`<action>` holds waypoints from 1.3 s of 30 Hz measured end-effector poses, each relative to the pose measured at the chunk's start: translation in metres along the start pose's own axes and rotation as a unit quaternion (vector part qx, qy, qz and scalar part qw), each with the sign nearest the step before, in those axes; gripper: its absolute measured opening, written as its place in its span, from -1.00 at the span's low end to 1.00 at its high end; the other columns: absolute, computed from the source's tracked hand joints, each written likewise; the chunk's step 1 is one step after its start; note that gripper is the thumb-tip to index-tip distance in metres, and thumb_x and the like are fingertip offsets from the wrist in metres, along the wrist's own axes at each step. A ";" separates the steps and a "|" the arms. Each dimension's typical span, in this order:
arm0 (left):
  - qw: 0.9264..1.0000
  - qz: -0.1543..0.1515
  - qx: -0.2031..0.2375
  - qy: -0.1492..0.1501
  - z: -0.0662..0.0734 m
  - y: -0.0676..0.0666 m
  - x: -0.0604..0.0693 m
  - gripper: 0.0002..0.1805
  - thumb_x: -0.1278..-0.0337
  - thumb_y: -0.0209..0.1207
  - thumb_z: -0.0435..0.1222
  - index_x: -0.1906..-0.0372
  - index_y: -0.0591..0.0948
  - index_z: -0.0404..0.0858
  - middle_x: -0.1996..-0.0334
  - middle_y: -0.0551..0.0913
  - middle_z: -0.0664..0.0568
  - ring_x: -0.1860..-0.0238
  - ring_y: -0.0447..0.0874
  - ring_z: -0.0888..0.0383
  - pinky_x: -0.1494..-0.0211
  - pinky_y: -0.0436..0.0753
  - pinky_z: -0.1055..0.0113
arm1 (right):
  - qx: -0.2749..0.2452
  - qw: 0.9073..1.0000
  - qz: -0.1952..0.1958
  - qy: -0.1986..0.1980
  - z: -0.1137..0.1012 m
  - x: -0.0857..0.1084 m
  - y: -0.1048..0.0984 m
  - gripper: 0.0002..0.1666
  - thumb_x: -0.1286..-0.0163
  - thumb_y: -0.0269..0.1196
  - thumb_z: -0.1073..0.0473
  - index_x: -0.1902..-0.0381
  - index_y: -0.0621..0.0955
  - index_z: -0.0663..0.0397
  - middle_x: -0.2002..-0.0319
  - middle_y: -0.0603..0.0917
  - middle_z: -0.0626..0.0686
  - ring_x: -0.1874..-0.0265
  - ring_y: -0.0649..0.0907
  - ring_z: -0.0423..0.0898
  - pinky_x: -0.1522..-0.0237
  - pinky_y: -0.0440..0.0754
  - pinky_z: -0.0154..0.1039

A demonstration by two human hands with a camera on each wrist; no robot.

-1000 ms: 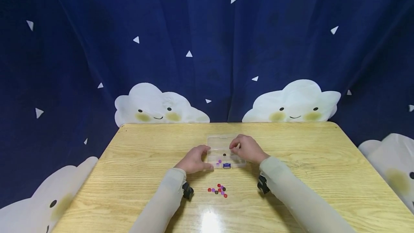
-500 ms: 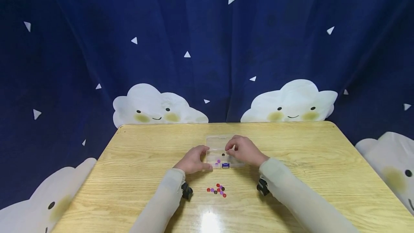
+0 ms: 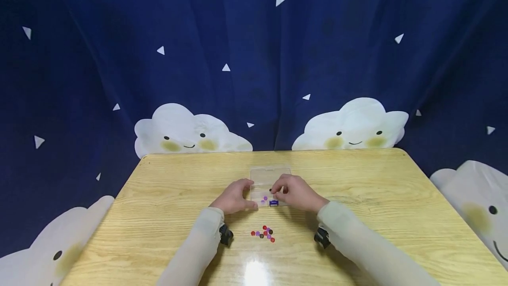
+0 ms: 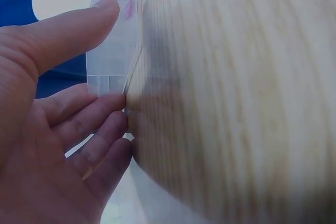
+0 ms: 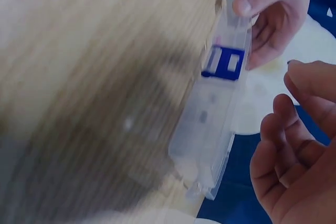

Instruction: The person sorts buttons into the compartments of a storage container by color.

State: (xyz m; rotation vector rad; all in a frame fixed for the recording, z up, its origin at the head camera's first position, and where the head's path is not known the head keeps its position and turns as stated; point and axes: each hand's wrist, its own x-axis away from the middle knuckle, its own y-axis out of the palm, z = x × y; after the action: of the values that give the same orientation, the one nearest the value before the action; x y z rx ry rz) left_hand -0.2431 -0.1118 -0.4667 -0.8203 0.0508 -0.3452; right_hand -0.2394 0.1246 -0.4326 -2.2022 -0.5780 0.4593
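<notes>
"Box (image 5: 202, 129) first: who has it?"

"The left grip (image 3: 231, 197). It grasps the left end, thumb at the front side, fingers at the back."

"And the right grip (image 3: 298, 193)?"

"Poised at the right part of the box, thumb and forefinger bent toward each other. The right wrist view has a tiny dark spot at the fingertips; I cannot tell whether they pinch something or are bare."

"What's inside?"

"A black disc (image 3: 270, 190) just beside those fingertips, and a purple disc (image 3: 265, 198) toward the front left corner, with more purple just in front of it, too small to make out. A blue label (image 3: 274, 203) is on the front side. The clear lid (image 3: 270, 174) is open, turned back toward the far edge."

"Where on the worktop (image 3: 357, 180)?"

"About midway between its two far corners, near the far edge."

"Anything closer to the person?"

"Loose discs (image 3: 265, 233) in a small cluster between the forearms: four red, three purple, two black."

"Farther out?"

"Pale sleeves (image 3: 369, 233), with black blocks (image 3: 226, 235) at the wrists. Past the far edge, a dark blue curtain (image 3: 198, 34) with white triangles and smiling clouds (image 3: 353, 120)."
</notes>
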 end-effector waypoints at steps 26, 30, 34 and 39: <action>1.000 0.001 -0.006 0.015 -0.005 0.001 0.002 -0.16 0.08 0.50 -0.17 -0.35 0.42 -0.32 -0.23 0.56 -0.18 -0.29 0.49 -0.15 -0.40 0.46 -0.06 | 0.004 0.995 -0.076 -0.069 -0.017 0.026 0.037 -0.93 -0.23 0.39 0.24 0.30 0.75 0.01 0.36 0.67 -0.16 0.38 0.51 -0.37 0.28 0.55 -0.46; 1.000 0.006 -0.007 0.012 -0.004 0.002 0.002 -0.17 0.09 0.50 -0.18 -0.34 0.44 -0.33 -0.22 0.57 -0.19 -0.28 0.50 -0.14 -0.40 0.47 -0.05 | 0.011 0.994 -0.079 -0.074 -0.014 0.027 0.039 -0.91 -0.22 0.38 0.26 0.32 0.76 -0.03 0.34 0.67 -0.18 0.34 0.54 -0.37 0.20 0.57 -0.43; 1.000 0.009 -0.006 0.010 -0.002 0.001 0.001 -0.17 0.10 0.51 -0.18 -0.33 0.45 -0.32 -0.22 0.58 -0.20 -0.27 0.51 -0.14 -0.40 0.47 -0.04 | 0.022 0.992 -0.083 -0.089 -0.014 0.028 0.041 -0.87 -0.18 0.37 0.29 0.34 0.77 -0.06 0.34 0.69 -0.18 0.31 0.58 -0.34 0.16 0.57 -0.42; 1.000 0.007 -0.012 0.008 0.000 0.000 0.001 -0.17 0.09 0.51 -0.17 -0.34 0.44 -0.30 -0.21 0.58 -0.19 -0.26 0.52 -0.14 -0.38 0.49 -0.04 | 0.024 0.991 -0.089 -0.096 -0.017 0.027 0.044 -0.87 -0.19 0.38 0.30 0.36 0.78 -0.06 0.35 0.70 -0.15 0.32 0.57 -0.31 0.20 0.54 -0.45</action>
State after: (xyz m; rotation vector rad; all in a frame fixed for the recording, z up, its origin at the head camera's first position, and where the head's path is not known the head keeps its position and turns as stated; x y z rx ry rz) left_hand -0.2418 -0.1125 -0.4664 -0.8416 0.0759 -0.3388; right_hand -0.1973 0.1034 -0.4603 -2.0528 -0.8498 0.5890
